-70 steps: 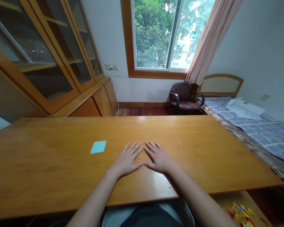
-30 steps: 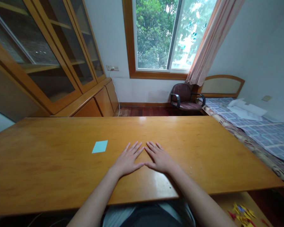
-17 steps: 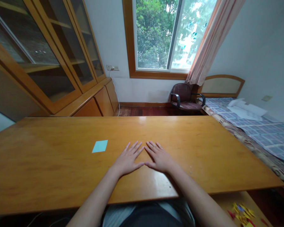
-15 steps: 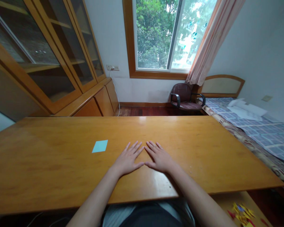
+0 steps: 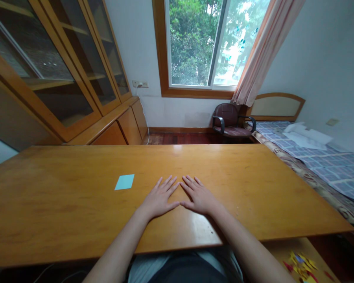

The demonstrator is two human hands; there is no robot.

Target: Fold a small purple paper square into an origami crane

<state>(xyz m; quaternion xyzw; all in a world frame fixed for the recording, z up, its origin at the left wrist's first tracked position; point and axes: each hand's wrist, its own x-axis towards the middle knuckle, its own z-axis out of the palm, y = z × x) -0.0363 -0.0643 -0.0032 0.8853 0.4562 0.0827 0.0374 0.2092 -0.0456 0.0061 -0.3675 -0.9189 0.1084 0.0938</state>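
Observation:
Both my hands lie flat, palms down, on a wooden desk [image 5: 76, 220]. My left hand [image 5: 160, 197] is open, its fingers spread and pointing away from me. Beside it, my right hand [image 5: 197, 196] is open in the same way. The two thumbs meet or nearly meet at their tips, and the index fingertips are close together. Neither hand holds anything. A light blue square of paper [image 5: 124, 182] lies flat on the desk to the left of my left hand, apart from it.
Below the desk's right front edge, an open drawer [image 5: 283, 251] holds yellow and red pieces [image 5: 302, 267]. Glass-door cabinets [image 5: 106, 114] stand at the left. Beyond the desk are a maroon armchair [image 5: 228, 120] and, at the right, a bed with a checked cover [image 5: 327, 165].

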